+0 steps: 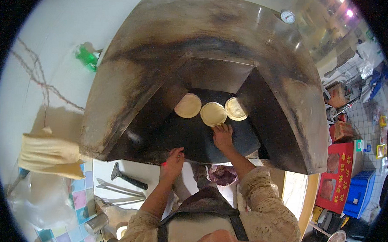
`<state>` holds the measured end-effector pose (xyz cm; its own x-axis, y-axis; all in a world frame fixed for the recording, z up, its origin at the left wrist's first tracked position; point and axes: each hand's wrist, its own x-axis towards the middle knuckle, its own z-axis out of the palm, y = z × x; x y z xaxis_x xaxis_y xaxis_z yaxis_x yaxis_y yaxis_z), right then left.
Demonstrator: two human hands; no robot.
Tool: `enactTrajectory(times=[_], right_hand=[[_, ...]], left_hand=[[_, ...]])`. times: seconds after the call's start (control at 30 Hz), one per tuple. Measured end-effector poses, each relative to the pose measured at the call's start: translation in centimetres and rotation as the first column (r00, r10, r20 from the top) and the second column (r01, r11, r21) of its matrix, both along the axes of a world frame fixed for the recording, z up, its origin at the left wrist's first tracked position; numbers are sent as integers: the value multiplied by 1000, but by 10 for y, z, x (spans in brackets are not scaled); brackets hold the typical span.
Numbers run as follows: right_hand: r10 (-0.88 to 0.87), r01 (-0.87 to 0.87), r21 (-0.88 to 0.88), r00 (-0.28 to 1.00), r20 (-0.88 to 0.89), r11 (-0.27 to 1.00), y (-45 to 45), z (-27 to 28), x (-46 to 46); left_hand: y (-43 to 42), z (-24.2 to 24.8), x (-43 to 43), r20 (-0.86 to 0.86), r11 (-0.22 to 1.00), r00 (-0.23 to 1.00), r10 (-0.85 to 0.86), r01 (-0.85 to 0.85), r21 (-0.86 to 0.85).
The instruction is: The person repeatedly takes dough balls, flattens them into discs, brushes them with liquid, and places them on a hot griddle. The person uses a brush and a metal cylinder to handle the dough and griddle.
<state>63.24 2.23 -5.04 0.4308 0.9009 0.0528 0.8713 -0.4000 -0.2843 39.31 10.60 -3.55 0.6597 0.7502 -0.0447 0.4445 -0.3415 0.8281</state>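
Three round, pale dough flatbreads with crimped rims lie on the dark floor of a hooded metal oven (145,44): the left flatbread (188,106), the middle flatbread (213,114) and the right flatbread (236,109). My right hand (223,137) reaches in, its fingertips at the near rim of the middle one. Whether they grip it or only touch it is not clear. Near the oven's front edge, my left hand (174,160) is empty, with loosely bent fingers apart. The oven's side walls partly cover the outer two flatbreads.
A dial thermometer (287,16) sits on the hood. Below the oven's left front lie a black-handled scraper (129,178) and metal tongs (121,189). A yellow cloth (49,155) hangs at left. At right stand a red sign (334,179) bearing writing and a blue crate (359,193).
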Motion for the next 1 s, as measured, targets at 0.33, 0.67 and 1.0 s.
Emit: enactTrajectory(times=[0.33,0.67,1.0], right_hand=[[802,-666,493,285,-525,560,68,80,-341],[607,-503,425,280,-744,753,69,50,-482],[587,-640,377,144,-797,670,90,52,-671]], left_hand=[[-53,102,-258,-230,894,945,231,-113,433],[-257,91,-494,-349,694,612,710,-693,195],[-247,103,-465,-165,692,672,722,-704,160]])
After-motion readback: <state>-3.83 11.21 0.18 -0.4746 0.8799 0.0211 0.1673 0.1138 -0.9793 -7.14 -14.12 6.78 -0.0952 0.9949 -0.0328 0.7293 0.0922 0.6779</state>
